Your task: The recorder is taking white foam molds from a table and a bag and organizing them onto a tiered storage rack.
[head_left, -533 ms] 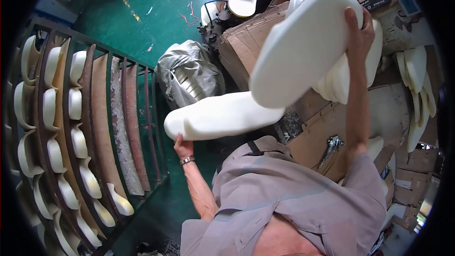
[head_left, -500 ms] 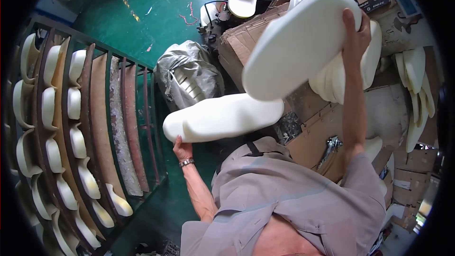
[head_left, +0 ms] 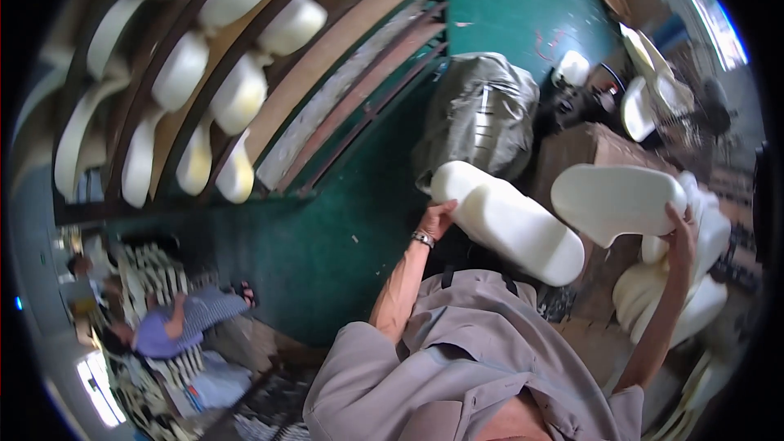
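My left hand (head_left: 437, 222) grips one end of a long white foam pad (head_left: 527, 230), with the thumb on top near its edge. The pad has rounded ends and a raised lump on its upper face, and it lies aslant in front of my waist. Off to the right, my right hand (head_left: 680, 230) is closed on the edge of a second white foam pad (head_left: 614, 198), whose smooth face shows. This pad is held up in front of a cardboard box. The two pads are close together, but I cannot tell whether they touch.
A dark-framed rack (head_left: 359, 155) at upper left holds several curved foam pieces (head_left: 181, 72). Beyond my hands stands a grey-covered object (head_left: 457, 114). To the right are a cardboard box (head_left: 596, 145) and stacked foam pieces (head_left: 694, 306). A person in purple (head_left: 159, 335) is at lower left.
My view has swung left, bringing the rack closer and the other person into sight. The right-hand pad has come down and turned level; the left-hand pad now slopes down to the right.
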Available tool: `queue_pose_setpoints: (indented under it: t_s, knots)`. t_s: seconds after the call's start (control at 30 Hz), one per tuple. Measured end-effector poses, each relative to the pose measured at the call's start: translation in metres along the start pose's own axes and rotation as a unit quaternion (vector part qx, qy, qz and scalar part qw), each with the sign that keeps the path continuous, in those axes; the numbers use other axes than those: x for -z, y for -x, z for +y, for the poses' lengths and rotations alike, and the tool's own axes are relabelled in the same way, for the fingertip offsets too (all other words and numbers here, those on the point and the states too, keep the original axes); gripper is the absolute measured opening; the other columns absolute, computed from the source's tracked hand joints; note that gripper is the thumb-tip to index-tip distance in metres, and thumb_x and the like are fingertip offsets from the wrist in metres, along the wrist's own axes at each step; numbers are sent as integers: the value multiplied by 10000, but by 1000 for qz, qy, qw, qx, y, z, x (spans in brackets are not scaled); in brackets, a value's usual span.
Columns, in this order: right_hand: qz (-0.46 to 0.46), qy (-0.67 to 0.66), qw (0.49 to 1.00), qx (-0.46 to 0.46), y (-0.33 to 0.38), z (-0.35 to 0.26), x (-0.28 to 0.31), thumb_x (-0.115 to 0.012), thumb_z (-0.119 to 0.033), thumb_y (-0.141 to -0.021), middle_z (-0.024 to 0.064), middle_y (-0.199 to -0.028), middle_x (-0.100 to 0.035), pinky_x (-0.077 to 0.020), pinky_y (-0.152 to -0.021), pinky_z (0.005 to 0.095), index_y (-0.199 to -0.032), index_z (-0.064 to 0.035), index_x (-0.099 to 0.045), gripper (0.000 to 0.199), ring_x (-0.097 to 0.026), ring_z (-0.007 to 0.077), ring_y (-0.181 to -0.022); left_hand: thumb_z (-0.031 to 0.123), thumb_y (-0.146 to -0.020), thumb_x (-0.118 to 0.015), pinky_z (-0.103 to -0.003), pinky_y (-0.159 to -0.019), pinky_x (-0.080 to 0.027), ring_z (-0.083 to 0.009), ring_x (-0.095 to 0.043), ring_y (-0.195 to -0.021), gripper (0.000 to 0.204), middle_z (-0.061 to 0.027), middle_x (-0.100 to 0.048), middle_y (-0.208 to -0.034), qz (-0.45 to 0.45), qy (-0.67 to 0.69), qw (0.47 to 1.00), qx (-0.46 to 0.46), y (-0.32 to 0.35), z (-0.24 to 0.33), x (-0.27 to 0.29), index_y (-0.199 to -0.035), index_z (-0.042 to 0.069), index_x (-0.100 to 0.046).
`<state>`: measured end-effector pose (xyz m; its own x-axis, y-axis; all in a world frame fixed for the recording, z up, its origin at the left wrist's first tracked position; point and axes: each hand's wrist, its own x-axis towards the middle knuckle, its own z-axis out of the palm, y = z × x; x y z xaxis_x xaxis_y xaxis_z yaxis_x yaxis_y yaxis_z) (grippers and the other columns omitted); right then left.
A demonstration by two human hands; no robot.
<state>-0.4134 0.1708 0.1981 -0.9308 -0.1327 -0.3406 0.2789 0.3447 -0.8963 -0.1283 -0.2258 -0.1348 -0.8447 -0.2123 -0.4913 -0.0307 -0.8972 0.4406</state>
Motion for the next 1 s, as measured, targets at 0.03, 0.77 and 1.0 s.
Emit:
queue_pose_setpoints:
  t_s: [0.03,0.77,1.0]
  knots:
    - [-10,8,1000,12,-9,-5,-33,-792,-267,-824,116,-1107,-678,-606,-732,312,-1308,-6,-533,609,-702,199,-936,143,-836,-749,-405,-1015,-470,-240,-618,-1123,472,-94,-667,-1200,9,11,1000,-19,4,3,6,-1261,4,-600]
    - [-209,-410,884,-87,42,51,-442,-685,-203,-908,71,-1285,-615,-495,-965,340,-1388,-41,-472,549,-601,193,-1156,142,-819,-806,-377,-984,-493,-206,-623,-1126,503,-86,-672,-1215,28,130,991,6,36,-35,45,-1269,23,-613]
    - [-235,-369,895,-80,41,67,-468,-690,-219,-922,65,-1255,-643,-500,-920,327,-1324,-56,-537,460,-613,183,-1144,172,-778,-833,-371,-942,-518,-207,-632,-1094,569,-81,-676,-1194,37,123,991,23,29,-26,54,-1281,31,-606]
